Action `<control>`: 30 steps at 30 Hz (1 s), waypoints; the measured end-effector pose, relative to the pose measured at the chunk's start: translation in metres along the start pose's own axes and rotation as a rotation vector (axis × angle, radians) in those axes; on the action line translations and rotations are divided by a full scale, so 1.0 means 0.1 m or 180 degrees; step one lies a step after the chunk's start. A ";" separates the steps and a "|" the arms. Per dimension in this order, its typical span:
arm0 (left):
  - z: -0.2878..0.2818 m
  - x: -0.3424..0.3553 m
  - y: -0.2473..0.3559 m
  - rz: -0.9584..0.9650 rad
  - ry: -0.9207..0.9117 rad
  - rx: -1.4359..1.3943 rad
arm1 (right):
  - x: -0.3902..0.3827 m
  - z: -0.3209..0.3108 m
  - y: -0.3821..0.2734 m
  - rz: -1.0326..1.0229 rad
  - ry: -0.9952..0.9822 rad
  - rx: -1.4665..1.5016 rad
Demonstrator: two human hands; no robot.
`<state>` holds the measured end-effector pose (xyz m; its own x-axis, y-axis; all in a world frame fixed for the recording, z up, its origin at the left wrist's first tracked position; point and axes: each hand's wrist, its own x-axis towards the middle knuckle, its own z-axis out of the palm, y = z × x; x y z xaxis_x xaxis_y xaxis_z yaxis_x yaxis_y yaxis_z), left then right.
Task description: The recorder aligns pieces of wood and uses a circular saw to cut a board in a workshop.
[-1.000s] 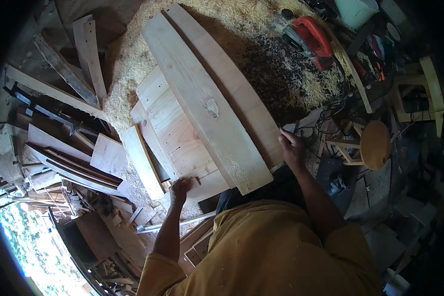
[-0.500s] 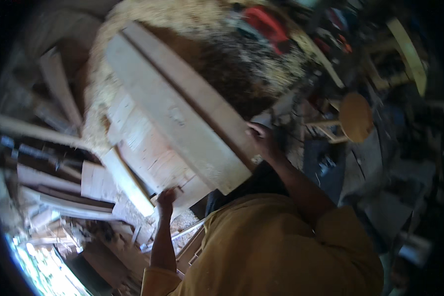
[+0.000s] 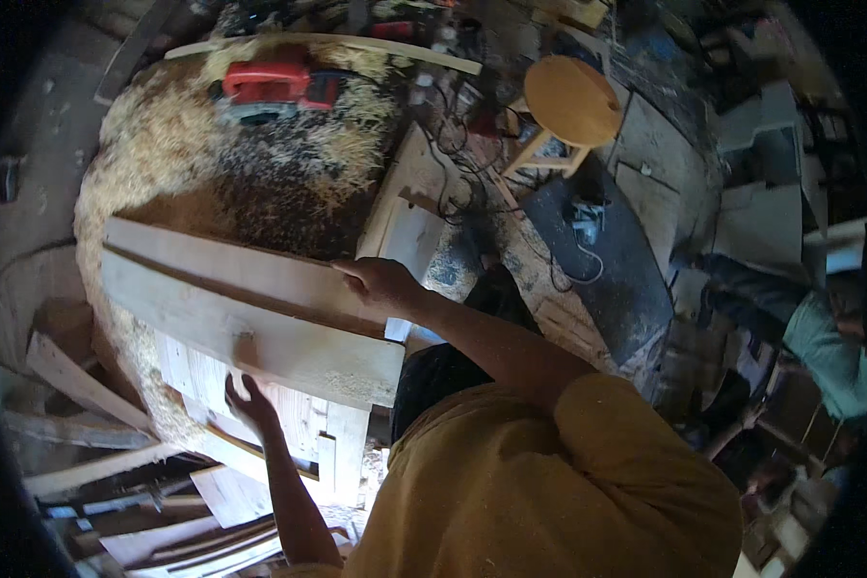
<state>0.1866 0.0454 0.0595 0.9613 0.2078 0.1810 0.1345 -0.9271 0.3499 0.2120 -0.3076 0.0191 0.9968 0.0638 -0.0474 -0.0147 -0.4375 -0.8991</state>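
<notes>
Two long, pale wooden boards lie side by side in front of me, with a narrow dark gap between them. My right hand (image 3: 380,284) is closed on the far board (image 3: 231,275), gripping its upper edge near the right end. Below the near board (image 3: 289,342), my left hand (image 3: 253,403) holds nothing, its fingers spread and raised toward the board's lower edge. Under that hand is a surface of pale wood planks (image 3: 299,409), partly covered by the near board.
A red power tool (image 3: 268,85) lies on a heap of wood shavings (image 3: 154,144) beyond the boards. Right of it stand a round-topped wooden stool (image 3: 573,101) and a dark panel (image 3: 612,270) with cables. Loose timber (image 3: 87,390) lies left. Another person (image 3: 828,347) is at far right.
My view has swung, so the boards now lie more crosswise. My left hand has opened and moved up toward the near board. The right hand stays at the far board's edge.
</notes>
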 end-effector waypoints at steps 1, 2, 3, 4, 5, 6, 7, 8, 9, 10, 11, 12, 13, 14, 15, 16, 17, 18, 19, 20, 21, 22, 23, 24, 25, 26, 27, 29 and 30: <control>0.18 0.16 0.12 0.0044 -0.0063 0.0003 | 0.00 -0.01 -0.03 0.0140 -0.0205 -0.0001; 0.35 0.30 0.26 -0.0016 -0.0193 -0.0083 | -0.01 -0.03 -0.03 0.0209 -0.0147 0.0020; 0.50 0.52 0.33 0.0211 -0.0576 0.0374 | -0.02 -0.04 -0.03 0.0066 0.0149 0.0232; 0.63 0.58 0.40 0.0261 -0.0629 0.0397 | -0.04 -0.05 0.00 -0.0079 0.0439 0.0440; 0.69 0.61 0.68 -0.0523 -0.0471 0.0444 | -0.06 -0.06 0.16 0.0051 0.0374 0.0490; 0.71 0.62 0.90 -0.1326 -0.0276 0.0489 | -0.12 -0.10 0.29 0.0103 0.0415 0.0503; 0.72 0.61 1.05 -0.1608 -0.0067 0.0792 | -0.25 -0.18 0.44 0.0365 0.0692 0.0970; 0.73 0.62 1.12 -0.1567 -0.0101 0.0813 | -0.37 -0.30 0.65 0.0620 0.0977 0.1433; 0.70 0.61 1.14 -0.1566 -0.0153 0.0673 | -0.57 -0.36 1.05 0.0848 0.0906 0.1378; 0.67 0.60 1.16 -0.1577 -0.0198 0.0538 | -0.82 -0.47 1.44 0.1069 0.0818 0.1329; 0.65 0.57 1.25 -0.1589 -0.0258 0.0520 | -1.08 -0.82 1.51 0.0843 0.0874 -0.0443; 0.67 0.55 1.47 -0.1610 -0.0296 0.0588 | -1.40 -0.74 2.26 0.1493 0.1137 -0.0622; 0.75 0.59 1.32 -0.1409 -0.0306 0.0576 | -1.82 -0.56 3.27 0.2112 0.0749 -0.0513; 0.80 0.71 0.81 -0.1264 -0.0266 0.0602 | -2.12 -0.78 3.62 0.1711 0.0260 -0.1165; 0.82 0.84 -0.01 -0.1257 -0.0225 0.0667 | -2.28 -0.95 3.92 0.1247 -0.0206 -0.1796; 0.61 1.03 -0.89 -0.0367 -0.0383 -0.0304 | -2.17 -1.06 4.03 0.1986 0.0258 -0.1171; 0.73 0.98 -0.74 -0.0343 -0.0465 -0.0267 | -2.26 -1.23 4.17 0.2891 0.0747 -0.0604; 0.83 0.94 -0.31 -0.0438 -0.0633 -0.0274 | -2.60 -1.43 4.60 0.2997 0.0535 -0.0799; 0.82 0.87 0.21 -0.0539 -0.0792 -0.0234 | -2.90 -1.57 5.04 0.3095 0.0283 -0.0952; 0.76 0.80 0.47 -0.0676 -0.0844 -0.0134 | -2.89 -1.64 5.25 0.3101 0.0134 -0.1279; 0.75 0.75 0.50 -0.0217 -0.0973 -0.0236 | -2.80 -1.80 5.38 0.3058 -0.0031 -0.1597; 0.71 0.75 0.45 0.0237 -0.1144 -0.0351 | -2.84 -1.93 5.56 0.2588 -0.0206 -0.2033; 0.40 0.98 -0.10 0.1076 -0.1127 0.0806 | -2.76 -1.99 5.77 0.2015 -0.0344 -0.2398; 0.19 1.19 -0.45 0.2364 -0.1223 0.1633 | -2.63 -2.02 5.99 0.2256 -0.0079 -0.2180; 0.40 1.11 -0.36 0.2331 -0.1329 0.1686 | -2.49 -2.04 6.22 0.2535 0.0120 -0.2027; 0.42 1.09 -0.36 0.2192 -0.1430 0.1701 | -2.38 -2.00 6.47 0.2581 -0.0037 -0.2101; 0.52 1.08 -0.36 0.2062 -0.1516 0.1683 | -2.29 -1.98 6.70 0.2630 -0.0172 -0.2201; 0.71 1.03 -0.30 0.1811 -0.1644 0.1643 | -2.01 -2.04 6.88 0.2969 -0.0591 -0.1898; 0.87 1.02 -0.28 0.1699 -0.1700 0.1589 | -1.96 -2.04 7.00 0.3309 -0.0968 -0.1668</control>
<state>0.3023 0.0651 -0.0118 0.8926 -0.3456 -0.2894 -0.3921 -0.9121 -0.1201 0.0225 -0.8095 -0.5120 0.4667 -0.3575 -0.8089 -0.6967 -0.7120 -0.0872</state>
